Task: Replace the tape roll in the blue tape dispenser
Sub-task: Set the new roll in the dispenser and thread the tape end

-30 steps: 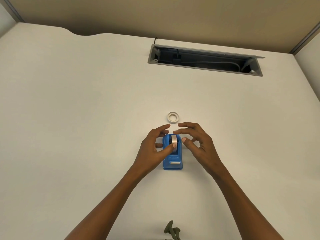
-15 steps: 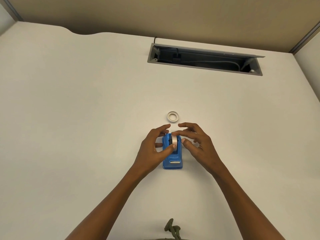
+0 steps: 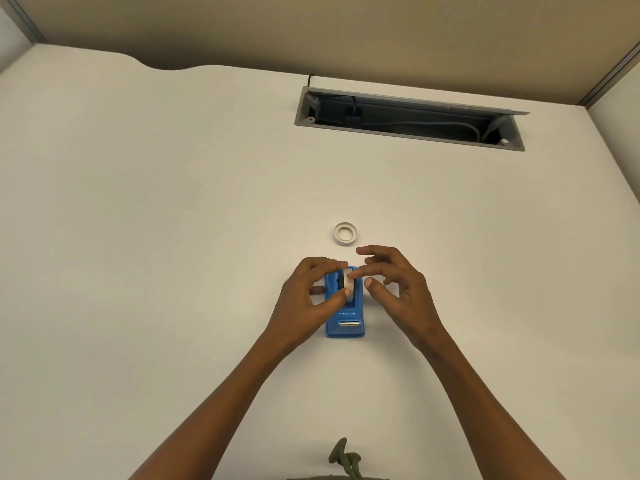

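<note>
The blue tape dispenser (image 3: pixel 345 320) stands on the white desk, its cutter end toward me. A tape roll (image 3: pixel 350 287) sits upright in its cradle, with a black hub showing on its left side. My left hand (image 3: pixel 306 299) pinches that roll between thumb and forefinger. From the other side, my right hand (image 3: pixel 394 285) lays a forefinger tip on the roll's top, its other fingers spread. A second, thin white tape ring (image 3: pixel 345 233) lies flat on the desk just beyond the hands.
An open grey cable tray (image 3: pixel 408 117) with cords is recessed in the desk at the back. A beige partition rises behind it. A bit of olive cord (image 3: pixel 343 459) shows at the bottom edge.
The roll has come up a little in the cradle, baring the black hub on its left. My right forefinger has slid onto the roll's top. The dispenser has stayed put.
</note>
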